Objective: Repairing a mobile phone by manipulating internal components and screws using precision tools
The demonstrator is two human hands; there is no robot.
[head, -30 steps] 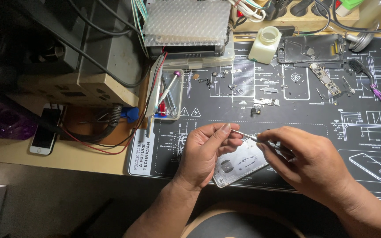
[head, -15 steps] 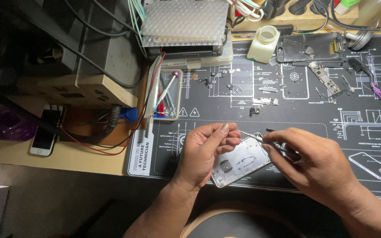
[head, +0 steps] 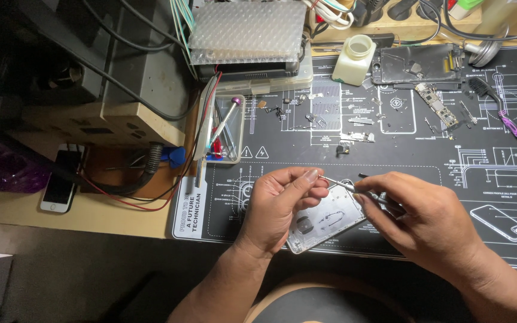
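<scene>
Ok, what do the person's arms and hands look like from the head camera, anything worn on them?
Both are bare. The left hand and the right hand show no gloves, and no rings or watch that I can see. The forearms are uncovered as far as the frame shows, with no sleeves, straps or cables on them. The fingernails are short.

light falls from above onto the black work mat [head: 390, 143], whose white line drawings read crisp, while the left side and the bottom edge sink into deep shadow. the bubble-wrap sheet [head: 246, 30] at the top catches a pale glare. focus is sharp in the middle, with slight bending toward the edges.
</scene>
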